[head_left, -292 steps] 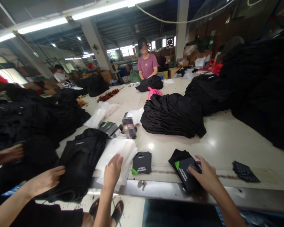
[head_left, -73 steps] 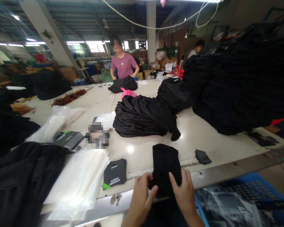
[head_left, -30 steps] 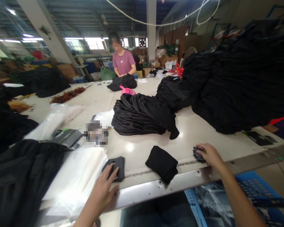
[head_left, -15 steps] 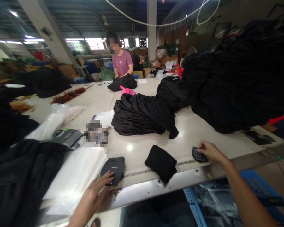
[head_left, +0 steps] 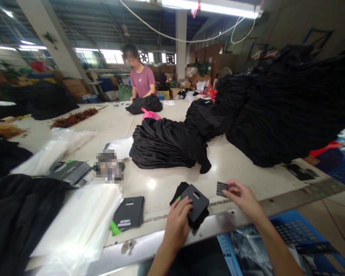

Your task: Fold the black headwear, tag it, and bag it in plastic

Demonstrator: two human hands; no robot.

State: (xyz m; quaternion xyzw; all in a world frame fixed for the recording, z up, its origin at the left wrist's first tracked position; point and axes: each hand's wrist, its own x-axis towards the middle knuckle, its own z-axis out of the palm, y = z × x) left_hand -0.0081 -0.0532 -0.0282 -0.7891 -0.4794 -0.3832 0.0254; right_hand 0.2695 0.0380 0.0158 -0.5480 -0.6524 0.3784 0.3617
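Observation:
My left hand presses a black card hang tag onto a small folded black cloth near the table's front edge. Its fingers lie on the tag's near side. My right hand pinches a small dark sticker sheet just right of the cloth, a little above the table. A stack of black tags with green corners lies to the left of my left hand.
A pile of clear plastic bags and black garments fill the left. Large heaps of black fabric cover the middle and right. A person in a pink shirt works at the far end. A blue crate stands below right.
My left hand has taken one tag from the stack and laid it on the folded cloth. My right hand has lifted a sticker sheet and brought it left toward the cloth.

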